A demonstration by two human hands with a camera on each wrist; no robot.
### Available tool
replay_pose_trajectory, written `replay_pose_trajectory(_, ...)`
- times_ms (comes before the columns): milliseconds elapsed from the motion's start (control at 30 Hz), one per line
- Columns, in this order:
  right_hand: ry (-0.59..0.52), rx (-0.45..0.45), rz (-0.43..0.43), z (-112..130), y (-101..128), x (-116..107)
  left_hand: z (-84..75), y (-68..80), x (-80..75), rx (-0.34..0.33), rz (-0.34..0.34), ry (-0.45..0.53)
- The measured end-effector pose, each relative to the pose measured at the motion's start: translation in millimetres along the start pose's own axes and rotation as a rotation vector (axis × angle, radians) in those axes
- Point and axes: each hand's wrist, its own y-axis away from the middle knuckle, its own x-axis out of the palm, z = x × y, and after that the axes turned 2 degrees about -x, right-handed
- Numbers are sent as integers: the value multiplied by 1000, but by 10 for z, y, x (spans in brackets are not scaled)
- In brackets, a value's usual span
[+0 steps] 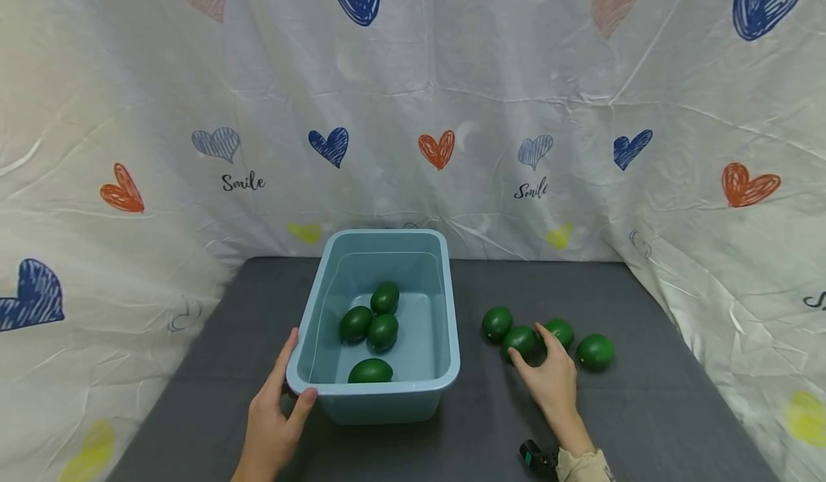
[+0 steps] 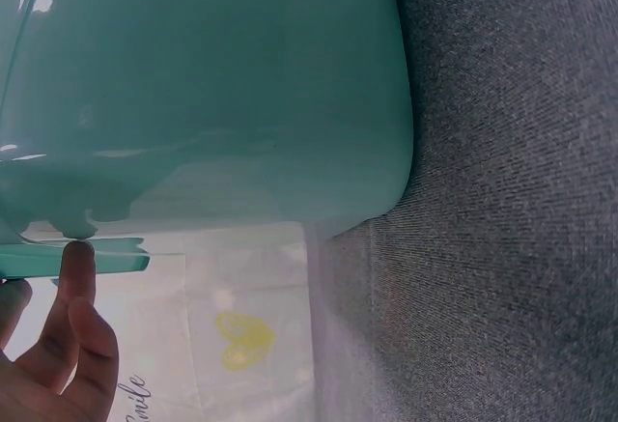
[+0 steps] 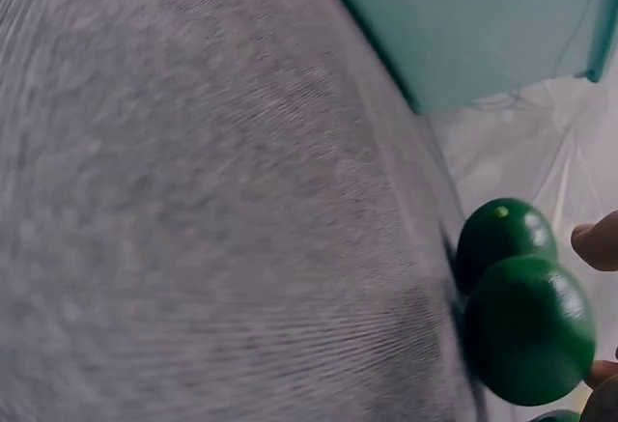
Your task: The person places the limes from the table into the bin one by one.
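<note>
Glossy green fruit (image 1: pixel 521 341) on the bench (image 1: pixel 645 410), right of the bin (image 1: pixel 445 310): smooth, rounded, likely light and slippery; take it across the middle. Right hand (image 1: pixel 550 380) cups it, fingers loosely apart. Left hand (image 1: pixel 274 416) clasps the bin's corner.

Four limes (image 1: pixel 374 324) lie in the tub (image 1: pixel 445 303); four more (image 1: pixel 548 338) lie right of it.

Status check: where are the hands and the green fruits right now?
Left hand grips near corner of the blue tub. Right hand closing round a green fruit on the mat; grasp not confirmed. Four fruits in tub, four outside. Nothing in the way.
</note>
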Motion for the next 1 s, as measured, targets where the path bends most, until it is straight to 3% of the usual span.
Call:
replay_pose_trajectory(567,40,84,113,-76,13,89,19,-6,-1,7,11,14)
replay_pose_trajectory(1000,44,93,110,-94,12,123,25,-2,3,9,9,15)
